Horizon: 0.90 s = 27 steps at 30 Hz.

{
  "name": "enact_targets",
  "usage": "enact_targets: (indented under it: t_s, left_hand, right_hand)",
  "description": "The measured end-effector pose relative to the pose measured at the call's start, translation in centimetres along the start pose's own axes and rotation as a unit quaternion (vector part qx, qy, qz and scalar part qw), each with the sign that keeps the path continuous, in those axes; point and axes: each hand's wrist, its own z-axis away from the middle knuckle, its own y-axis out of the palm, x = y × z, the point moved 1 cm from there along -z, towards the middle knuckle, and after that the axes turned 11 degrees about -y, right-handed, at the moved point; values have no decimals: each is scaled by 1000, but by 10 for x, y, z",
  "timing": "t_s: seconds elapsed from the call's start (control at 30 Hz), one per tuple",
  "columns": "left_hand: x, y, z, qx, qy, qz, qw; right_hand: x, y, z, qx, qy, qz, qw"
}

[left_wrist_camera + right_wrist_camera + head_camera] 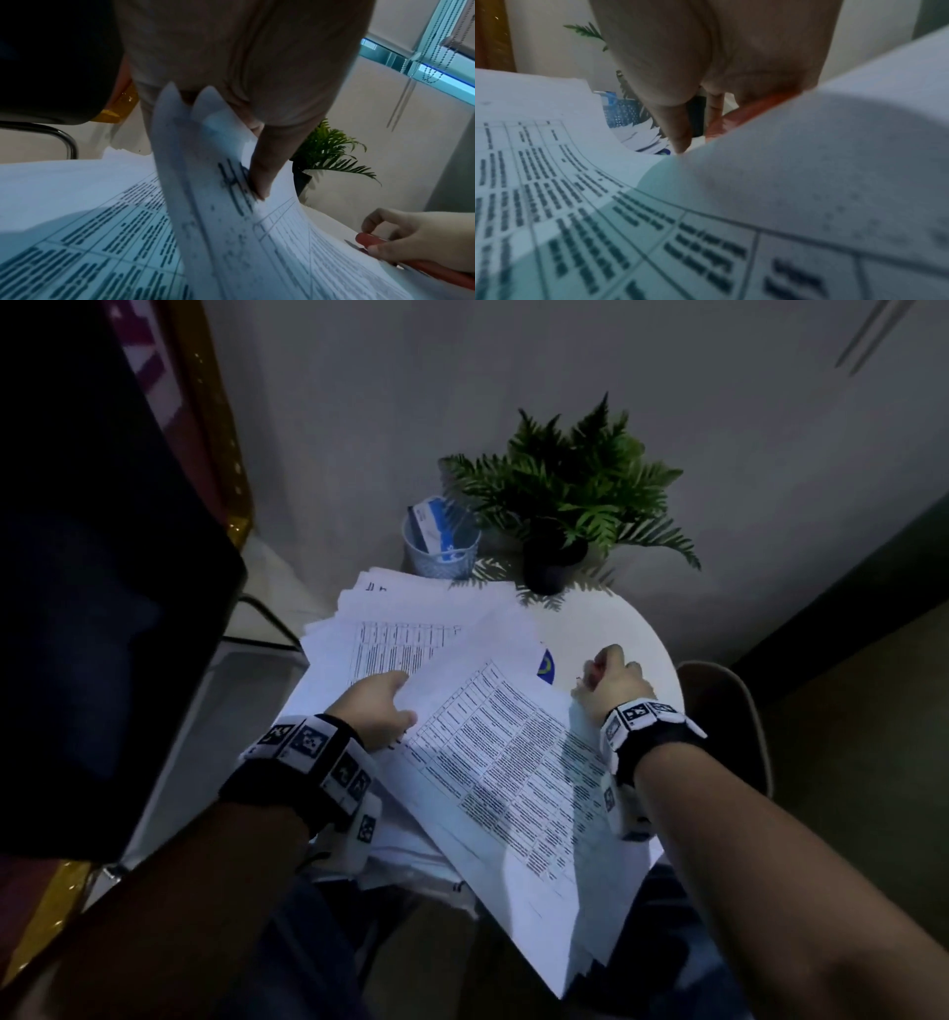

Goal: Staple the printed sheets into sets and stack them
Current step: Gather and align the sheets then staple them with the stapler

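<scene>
A set of printed sheets [513, 762] with tables lies slanted over a messy pile of papers [380, 629] on a small round white table [616, 618]. My left hand [380, 706] pinches the set's left edge, thumb on top [259, 178], the sheets curling up in its grip. My right hand [611, 680] curls round a red stapler [370, 241] at the set's far right corner. The stapler [746, 113] shows red under the palm in the right wrist view, with paper covering most of it. In the head view the stapler is hidden by the hand.
A blue patterned cup [441, 546] holding cards and a potted fern [560, 505] stand at the table's back edge. A dark chair back [102, 557] fills the left. Another chair seat [729, 711] sits to the right of the table.
</scene>
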Motion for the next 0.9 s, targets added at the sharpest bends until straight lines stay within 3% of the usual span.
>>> enact_targets:
  t_s: [0.1, 0.23, 0.3, 0.37, 0.43, 0.63, 0.73, 0.9]
  left_hand:
    - [-3, 4, -7, 2, -9, 21, 1000]
    - [-15, 13, -15, 10, -18, 41, 999]
    - [-24, 18, -19, 16, -6, 41, 999]
    - [-33, 24, -21, 19, 3, 36, 999]
    - [-37, 32, -21, 8, 6, 23, 1000]
    - [-30, 47, -17, -108, 71, -119, 984]
    - [-23, 52, -13, -125, 129, -222, 958]
    - [-21, 58, -11, -47, 124, -236, 963]
  right_hand:
    - [-5, -6, -7, -43, 3, -33, 999]
    - [-4, -51, -10, -185, -14, -120, 975]
    - [4, -77, -6, -219, -45, -131, 966]
    - [16, -93, 3, -189, -79, -180, 962]
    - [30, -92, 14, -106, -97, -220, 965]
    - [54, -17, 29, 68, -144, -108, 981]
    - [61, 13, 32, 88, -180, -46, 979]
    - [69, 33, 28, 64, -198, 19, 978]
